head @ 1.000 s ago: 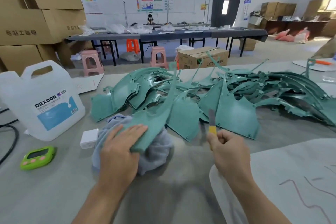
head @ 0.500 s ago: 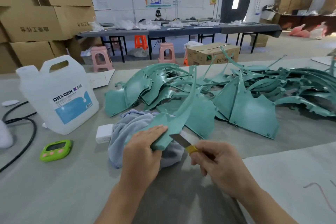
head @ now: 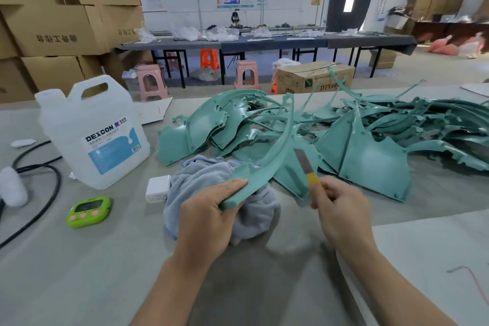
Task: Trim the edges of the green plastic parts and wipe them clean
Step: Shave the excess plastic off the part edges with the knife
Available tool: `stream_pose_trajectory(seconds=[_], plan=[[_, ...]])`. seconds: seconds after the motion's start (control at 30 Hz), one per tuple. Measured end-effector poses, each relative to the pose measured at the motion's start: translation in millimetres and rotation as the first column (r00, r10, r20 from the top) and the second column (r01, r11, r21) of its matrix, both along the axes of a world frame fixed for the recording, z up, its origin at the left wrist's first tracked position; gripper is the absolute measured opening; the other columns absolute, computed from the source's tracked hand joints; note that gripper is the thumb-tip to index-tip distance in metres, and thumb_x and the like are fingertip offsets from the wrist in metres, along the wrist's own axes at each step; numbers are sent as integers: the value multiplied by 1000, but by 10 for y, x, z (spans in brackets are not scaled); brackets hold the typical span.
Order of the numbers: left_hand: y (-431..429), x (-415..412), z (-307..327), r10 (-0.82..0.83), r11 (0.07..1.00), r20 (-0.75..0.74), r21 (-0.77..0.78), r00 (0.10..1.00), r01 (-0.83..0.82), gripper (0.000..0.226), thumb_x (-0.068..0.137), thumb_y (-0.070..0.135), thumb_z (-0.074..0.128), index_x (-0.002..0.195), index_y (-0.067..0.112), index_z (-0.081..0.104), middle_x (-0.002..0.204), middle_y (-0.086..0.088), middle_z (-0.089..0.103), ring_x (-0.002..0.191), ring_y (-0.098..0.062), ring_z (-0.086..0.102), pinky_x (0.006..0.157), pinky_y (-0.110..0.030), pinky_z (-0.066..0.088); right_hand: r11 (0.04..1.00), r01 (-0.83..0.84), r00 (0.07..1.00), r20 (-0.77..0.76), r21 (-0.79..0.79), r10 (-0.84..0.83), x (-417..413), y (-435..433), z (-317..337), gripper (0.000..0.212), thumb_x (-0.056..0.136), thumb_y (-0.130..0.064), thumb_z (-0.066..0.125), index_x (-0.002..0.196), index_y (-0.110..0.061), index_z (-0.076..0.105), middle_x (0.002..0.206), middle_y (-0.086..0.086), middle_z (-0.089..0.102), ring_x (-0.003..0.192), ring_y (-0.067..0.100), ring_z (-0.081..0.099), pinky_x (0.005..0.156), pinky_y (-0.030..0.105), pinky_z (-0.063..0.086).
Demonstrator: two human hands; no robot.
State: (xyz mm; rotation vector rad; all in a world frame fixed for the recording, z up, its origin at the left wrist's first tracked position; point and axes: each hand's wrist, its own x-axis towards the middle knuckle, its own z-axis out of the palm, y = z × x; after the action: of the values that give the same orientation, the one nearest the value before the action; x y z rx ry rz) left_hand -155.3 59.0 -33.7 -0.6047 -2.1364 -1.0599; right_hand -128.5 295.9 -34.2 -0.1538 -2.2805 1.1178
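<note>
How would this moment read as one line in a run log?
step: trimming | left hand: grips curved green part at near end, above grey cloth | right hand: pinches yellow-handled blade, tip up, beside the part

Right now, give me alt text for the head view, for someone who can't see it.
The left hand holds a curved green part over a grey cloth; the right hand holds a blade beside it. More green parts lie piled behind.
</note>
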Motion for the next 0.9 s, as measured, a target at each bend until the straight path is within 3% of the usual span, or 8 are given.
stream_pose_trajectory(seconds=[0.07, 0.13, 0.23, 0.37, 0.53, 0.67, 0.8, 0.9], plan=[[1, -2, 13, -8, 1000, 15, 15, 1000, 7, 24, 85, 8, 79, 108, 15, 79, 114, 13, 72, 113, 17, 55, 99, -4, 38, 973, -231, 968, -94, 29, 233, 67, -68, 29, 24, 97, -25, 66, 74, -30, 60, 59, -11, 53, 52, 7, 44, 49, 20, 34], [5, 2, 27, -11, 1000, 20, 5, 1000, 11, 22, 85, 9, 79, 107, 14, 80, 113, 10, 74, 112, 14, 57, 98, -4, 38, 908, -340, 929, -63, 243, 365, 97, -109, 54, 17, 98, -36, 60, 82, -32, 59, 61, -12, 53, 54, 6, 45, 52, 13, 34], [-9, 13, 60, -20, 998, 55, 57, 998, 17, 17, 87, 16, 77, 104, 16, 80, 110, 20, 72, 109, 18, 56, 95, -3, 39, 871, -177, 976, -33, 459, 216, -118, -20, 38, 20, 100, -32, 59, 81, -26, 57, 61, -14, 52, 59, 8, 48, 55, 23, 39], [-69, 6, 114, -70, 993, 112, 105, 991, 58, 24, 86, 36, 70, 102, 21, 80, 104, 35, 68, 104, 18, 58, 89, -1, 39, 986, 81, 996, 35, 143, -87, -356, 217, 18, 32, 100, -26, 59, 70, -16, 51, 59, 0, 52, 58, 16, 47, 56, 30, 35], [-128, -46, 45, -74, 997, 165, 43, 984, 67, 24, 84, 23, 78, 108, 24, 80, 110, 24, 72, 106, 8, 64, 91, -11, 47, 987, -152, 977, -142, 57, 158, -164, 216, 4, 26, 96, -38, 56, 75, -24, 55, 65, -3, 51, 59, 14, 46, 55, 23, 35], [-153, -41, 74, -122, 991, 215, 86, 969, 106, 31, 83, 18, 81, 102, 42, 76, 106, 35, 70, 101, 11, 64, 84, -3, 45, 958, -242, 965, -67, 155, 254, -168, 195, -10, 24, 96, -33, 61, 73, -29, 55, 63, -6, 51, 56, 10, 42, 51, 19, 31], [-210, -52, 90, -184, 974, 330, 187, 926, 127, 25, 78, 38, 77, 95, 56, 76, 89, 14, 77, 78, -28, 71, 64, -17, 53, 996, 60, 998, -10, 71, -60, -326, 346, 12, 30, 99, -27, 59, 74, -11, 58, 62, 4, 57, 62, 21, 53, 58, 25, 36], [-242, -76, 80, -207, 969, 335, 200, 919, 145, 23, 75, 42, 75, 92, 57, 75, 83, -5, 77, 79, -39, 68, 68, -28, 56, 1000, 7, 996, -93, -10, -8, -292, 421, 11, 28, 99, -25, 61, 73, -14, 60, 63, 5, 57, 62, 22, 53, 56, 25, 36]])
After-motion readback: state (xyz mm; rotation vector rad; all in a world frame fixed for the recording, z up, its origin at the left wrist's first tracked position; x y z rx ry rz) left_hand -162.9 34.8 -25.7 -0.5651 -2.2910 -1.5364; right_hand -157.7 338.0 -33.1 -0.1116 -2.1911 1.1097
